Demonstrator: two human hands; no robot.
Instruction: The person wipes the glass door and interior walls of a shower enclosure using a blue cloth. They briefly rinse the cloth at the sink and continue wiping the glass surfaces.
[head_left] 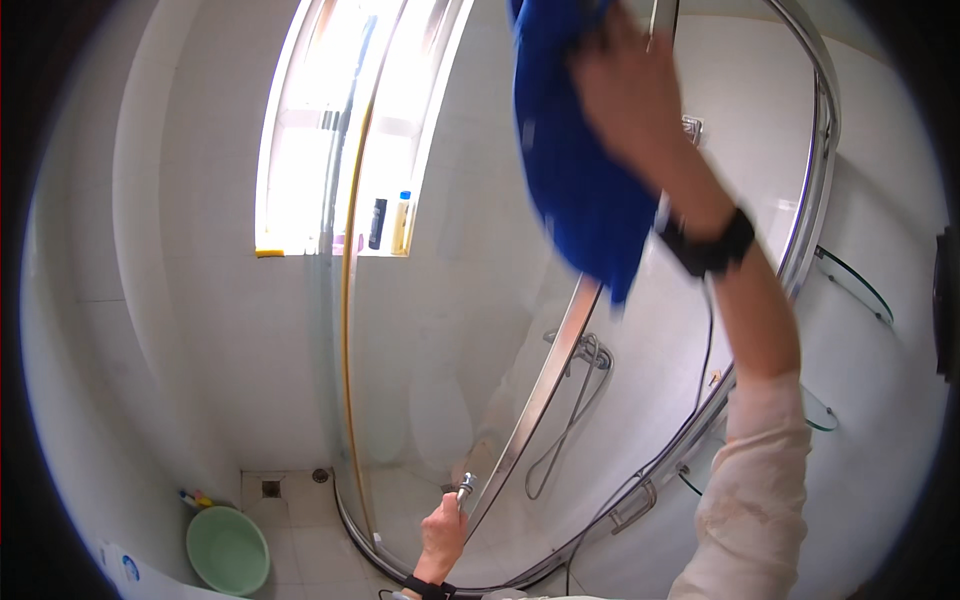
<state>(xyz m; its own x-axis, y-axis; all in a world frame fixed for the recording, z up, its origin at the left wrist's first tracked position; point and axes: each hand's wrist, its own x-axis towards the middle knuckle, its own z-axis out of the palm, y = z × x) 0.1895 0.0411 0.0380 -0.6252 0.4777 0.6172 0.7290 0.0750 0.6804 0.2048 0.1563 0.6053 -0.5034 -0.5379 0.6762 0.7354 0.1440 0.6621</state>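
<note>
My right hand (pixel 630 90) was smeared by motion, its fingers (pixel 600 60) lost against the blue cloth (pixel 580 170), whose top ran off the upper edge. I couldn't tell what small metal piece (pixel 465 487) my left hand (pixel 440 535) gripped (too small). The two bottles (pixel 390 222) on the window ledge were washed out by glare. The green basin (pixel 228 550) was cut by the dark rim.

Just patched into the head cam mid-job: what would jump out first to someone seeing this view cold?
The bright blue cloth at the top centre, pressed against the curved glass shower screen by the raised right hand. Low in the middle, the left hand grips a chrome handle at the screen's edge. Further left, the glaring window has bottles on its sill, and a pale green basin sits on the floor at lower left.
</note>
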